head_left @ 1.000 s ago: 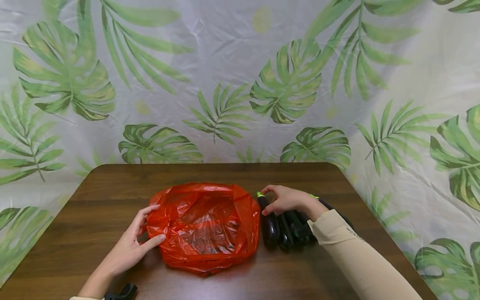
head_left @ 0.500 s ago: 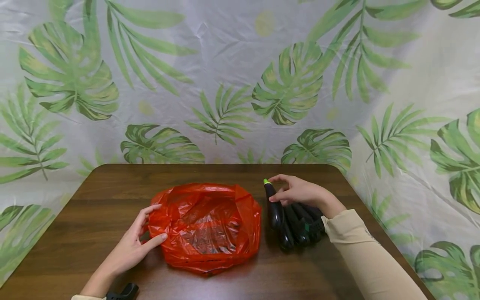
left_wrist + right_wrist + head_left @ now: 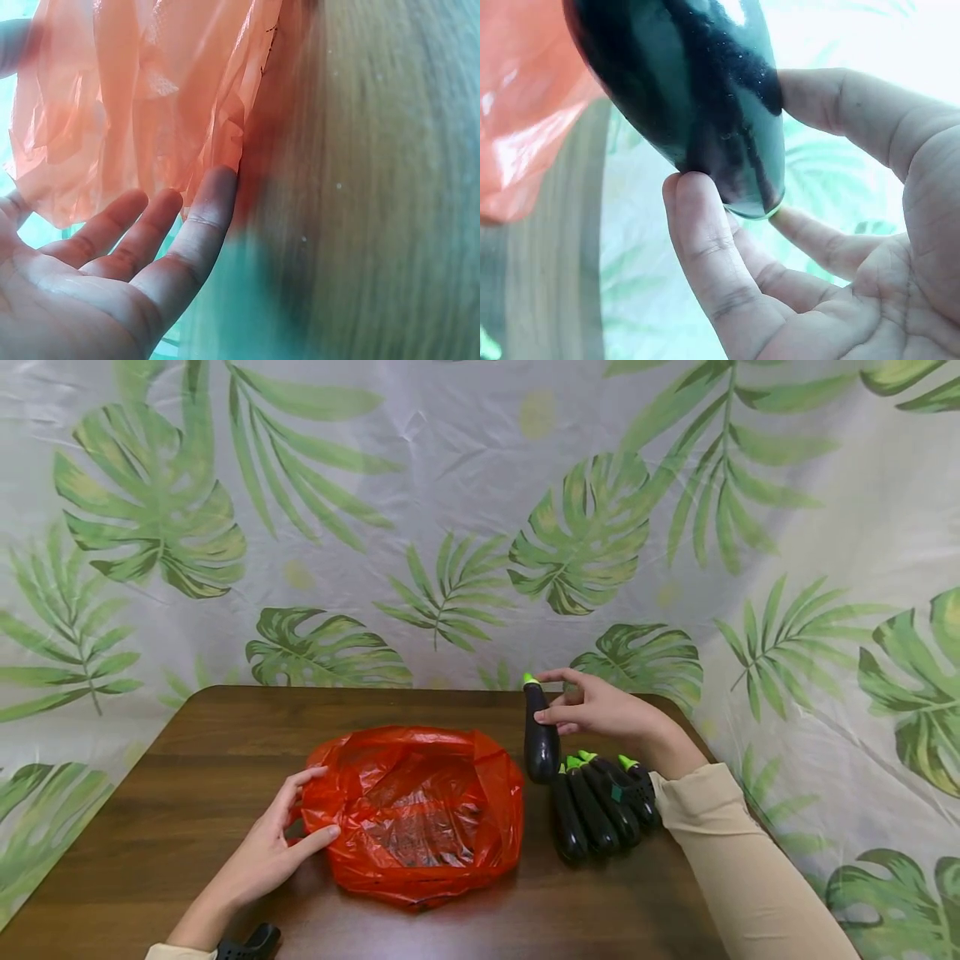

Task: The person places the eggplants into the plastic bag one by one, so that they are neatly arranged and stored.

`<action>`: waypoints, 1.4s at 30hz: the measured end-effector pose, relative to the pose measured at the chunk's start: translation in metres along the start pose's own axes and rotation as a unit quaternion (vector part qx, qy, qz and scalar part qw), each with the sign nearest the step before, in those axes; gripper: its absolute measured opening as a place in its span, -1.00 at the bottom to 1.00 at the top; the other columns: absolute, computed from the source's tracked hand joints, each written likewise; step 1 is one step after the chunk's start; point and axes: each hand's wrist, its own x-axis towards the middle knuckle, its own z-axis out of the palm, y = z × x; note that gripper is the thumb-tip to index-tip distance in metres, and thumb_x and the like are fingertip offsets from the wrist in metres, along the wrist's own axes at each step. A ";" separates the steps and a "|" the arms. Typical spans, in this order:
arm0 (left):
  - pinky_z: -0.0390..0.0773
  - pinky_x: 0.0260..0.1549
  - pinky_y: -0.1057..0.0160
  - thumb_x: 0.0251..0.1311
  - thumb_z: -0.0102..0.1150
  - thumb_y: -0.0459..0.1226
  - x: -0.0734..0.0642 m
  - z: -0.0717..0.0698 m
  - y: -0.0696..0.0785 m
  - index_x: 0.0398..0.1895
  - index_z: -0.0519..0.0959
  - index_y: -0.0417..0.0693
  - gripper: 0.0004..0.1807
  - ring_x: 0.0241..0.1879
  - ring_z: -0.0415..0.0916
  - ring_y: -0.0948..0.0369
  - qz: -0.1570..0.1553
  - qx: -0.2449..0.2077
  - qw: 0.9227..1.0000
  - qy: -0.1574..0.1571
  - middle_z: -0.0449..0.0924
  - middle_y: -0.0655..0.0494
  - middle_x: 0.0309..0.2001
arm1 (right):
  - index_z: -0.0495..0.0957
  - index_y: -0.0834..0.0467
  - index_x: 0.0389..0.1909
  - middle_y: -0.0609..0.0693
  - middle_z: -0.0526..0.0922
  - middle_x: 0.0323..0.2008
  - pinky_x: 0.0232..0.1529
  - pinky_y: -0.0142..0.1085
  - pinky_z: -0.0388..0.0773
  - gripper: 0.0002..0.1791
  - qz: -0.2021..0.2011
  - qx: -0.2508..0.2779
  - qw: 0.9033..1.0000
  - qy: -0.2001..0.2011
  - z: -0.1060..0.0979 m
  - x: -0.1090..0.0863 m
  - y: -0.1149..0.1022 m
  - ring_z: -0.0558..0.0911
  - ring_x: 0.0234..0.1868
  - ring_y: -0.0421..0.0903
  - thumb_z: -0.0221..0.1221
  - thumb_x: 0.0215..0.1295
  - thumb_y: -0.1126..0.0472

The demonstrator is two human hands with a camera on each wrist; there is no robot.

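My right hand [image 3: 600, 706] pinches a dark purple eggplant [image 3: 542, 745] near its green stem end. The eggplant hangs almost upright above the table, and the right wrist view shows its glossy body [image 3: 690, 82] between thumb and fingers. A red plastic bag [image 3: 352, 852] stands with its mouth spread, left of the eggplant. At the bag's left side, my left hand [image 3: 266, 847] rests its fairly straight fingers and thumb against the plastic. The left wrist view has those fingertips [image 3: 217, 187] touching the bag wall.
Several more eggplants [image 3: 600, 814] lie side by side on the brown wooden table [image 3: 217, 743], right of the bag and near my right sleeve [image 3: 720, 827]. A leaf-patterned cloth [image 3: 450, 485] hangs behind the table.
My right hand has lifted one eggplant up and away from the row toward the table's back, uncovering the others' green stems. My left hand and the bag have barely moved.
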 end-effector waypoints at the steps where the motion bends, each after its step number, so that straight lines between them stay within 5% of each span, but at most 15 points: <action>1: 0.65 -0.02 0.33 0.45 0.37 -0.18 0.000 0.000 0.000 0.64 0.15 0.11 -0.19 0.34 0.53 -0.32 0.000 0.002 1.000 0.001 0.47 -0.19 0.36 | 0.13 0.12 0.67 0.23 0.69 0.08 0.06 -0.29 0.70 -0.17 -0.006 -0.008 1.000 0.002 0.001 0.000 -0.005 0.75 -0.04 -0.07 0.30 0.52 0.13; 17: 0.62 0.05 0.31 0.45 0.37 -0.17 -0.001 0.001 0.003 0.63 0.17 0.08 -0.20 0.37 0.52 -0.33 0.004 0.011 1.000 0.008 0.48 -0.17 0.37 | 0.23 -0.06 0.63 0.23 0.67 0.16 0.18 -0.05 0.72 -0.21 -0.058 -0.018 0.998 -0.032 0.065 0.024 -0.071 0.77 0.06 0.03 0.35 0.47 0.13; 31: 0.66 0.02 0.25 0.44 0.37 -0.15 -0.001 0.001 0.001 0.62 0.17 0.08 -0.20 0.33 0.55 -0.32 -0.004 0.011 1.000 0.009 0.49 -0.19 0.35 | 0.29 0.03 0.59 0.21 0.70 0.09 0.06 -0.16 0.76 -0.23 -0.058 0.001 0.996 -0.070 0.126 0.055 -0.078 0.76 -0.01 -0.02 0.38 0.44 0.16; 42: 0.75 0.02 -0.16 0.44 0.36 -0.15 -0.001 0.001 0.003 0.61 0.17 0.10 -0.21 0.34 0.50 -0.41 -0.017 -0.002 1.000 0.006 0.44 -0.24 0.39 | 0.29 0.06 0.59 0.18 0.69 0.09 0.03 -0.22 0.74 -0.20 -0.055 -0.022 0.994 -0.094 0.157 0.068 -0.074 0.76 -0.07 -0.09 0.40 0.41 0.11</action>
